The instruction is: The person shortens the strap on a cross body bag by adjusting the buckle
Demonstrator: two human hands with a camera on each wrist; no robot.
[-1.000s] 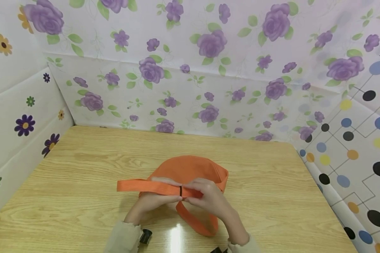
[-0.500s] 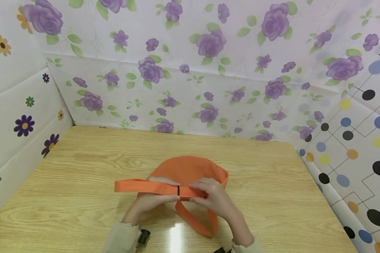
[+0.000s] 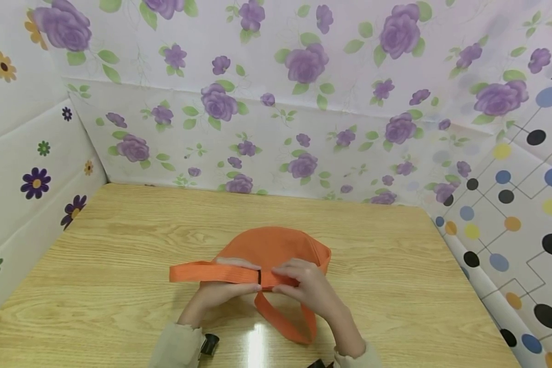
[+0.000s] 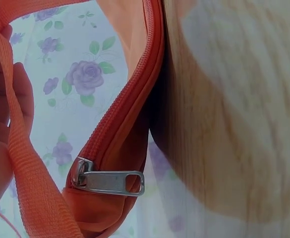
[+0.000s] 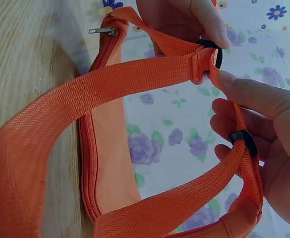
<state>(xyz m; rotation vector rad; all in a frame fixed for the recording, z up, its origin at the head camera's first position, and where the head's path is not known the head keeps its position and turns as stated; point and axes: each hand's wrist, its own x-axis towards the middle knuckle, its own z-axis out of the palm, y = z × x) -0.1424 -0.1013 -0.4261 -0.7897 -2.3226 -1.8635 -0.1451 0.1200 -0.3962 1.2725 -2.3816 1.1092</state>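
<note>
An orange bag (image 3: 269,246) rested on the bench (image 3: 133,230), left hand (image 3: 218,295) and right hand (image 3: 310,287) pinching its strap (image 3: 198,271) at a black slider (image 3: 259,277), seemingly adjusting length and next needing a steady pull.

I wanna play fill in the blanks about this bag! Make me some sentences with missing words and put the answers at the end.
1. The bag on the wooden table is coloured ____.
2. In the right wrist view, the number of black buckles showing on the strap is ____.
3. The metal pull sits at one end of the bag's ____.
4. In the head view, the strap sticks out past the person's ____ grip.

Missing words: orange; two; zipper; left.
</note>
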